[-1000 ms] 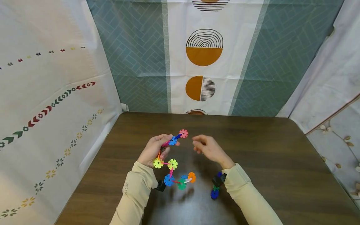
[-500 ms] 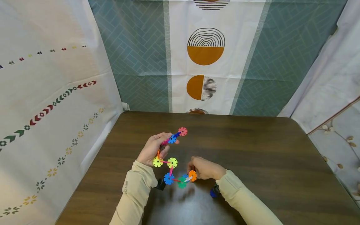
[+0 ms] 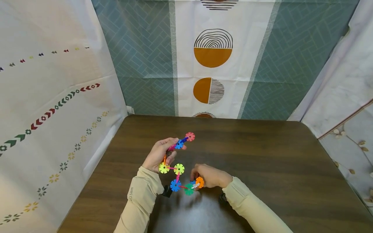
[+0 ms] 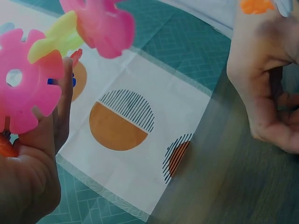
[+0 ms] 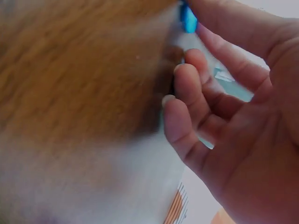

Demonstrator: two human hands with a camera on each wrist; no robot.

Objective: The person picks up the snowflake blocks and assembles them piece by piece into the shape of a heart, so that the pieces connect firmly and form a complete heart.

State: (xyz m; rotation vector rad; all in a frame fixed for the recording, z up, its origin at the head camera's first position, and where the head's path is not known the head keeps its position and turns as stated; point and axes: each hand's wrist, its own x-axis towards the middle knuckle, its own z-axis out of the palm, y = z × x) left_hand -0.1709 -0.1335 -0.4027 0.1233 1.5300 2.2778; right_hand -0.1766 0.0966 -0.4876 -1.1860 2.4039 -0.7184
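Observation:
A chain of notched plastic snowflake discs in several colours hangs from my left hand (image 3: pixel 157 154), whose thumb and fingers pinch its upper part near a blue disc (image 3: pixel 179 144). A pink disc (image 3: pixel 190 136) ends the chain at the top. Below the hand are two yellow discs (image 3: pixel 179 169), then a blue and a green disc (image 3: pixel 189 189), and an orange disc (image 3: pixel 199 182) at the lower end. My right hand (image 3: pixel 214 176) is at that end; its thumb and forefinger pinch a blue disc (image 5: pixel 189 19), its fingertips partly hidden by the orange disc.
The brown wooden table (image 3: pixel 247 145) lies under both hands. Patterned cloths hang behind it and at both sides. Black wrist cameras (image 3: pixel 167 191) sit under the sleeves.
My right hand has come down and toward me from beside the pink disc to the chain's lower end, and has edged slightly left since. The left hand has barely moved.

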